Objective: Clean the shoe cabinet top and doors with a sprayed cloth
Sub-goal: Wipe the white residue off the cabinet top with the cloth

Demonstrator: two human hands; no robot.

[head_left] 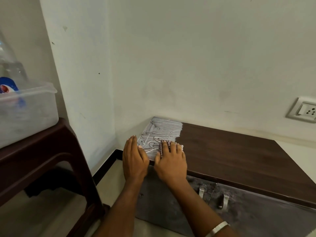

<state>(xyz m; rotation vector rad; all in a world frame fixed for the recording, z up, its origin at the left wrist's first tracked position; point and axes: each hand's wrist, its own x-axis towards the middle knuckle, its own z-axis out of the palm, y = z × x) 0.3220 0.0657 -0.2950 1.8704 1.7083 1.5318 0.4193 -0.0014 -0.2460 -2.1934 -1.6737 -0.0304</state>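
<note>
The shoe cabinet has a dark brown wooden top [230,154] and dusty grey doors [248,212] with two metal handles [224,200]. The top's left end [162,129] is smeared whitish-grey with streaks. My right hand [171,161] presses flat on a checked cloth [161,147] at the front left corner of the top; only a strip of the cloth shows under my fingers. My left hand [134,158] rests flat at the cabinet's left edge, fingers together, holding nothing, just beside the right hand.
A dark wooden table [42,159] stands at left, carrying a translucent plastic box [29,113] with a blue item inside. Walls meet in a corner behind the cabinet. A wall socket [304,108] sits at right. Pale floor lies between table and cabinet.
</note>
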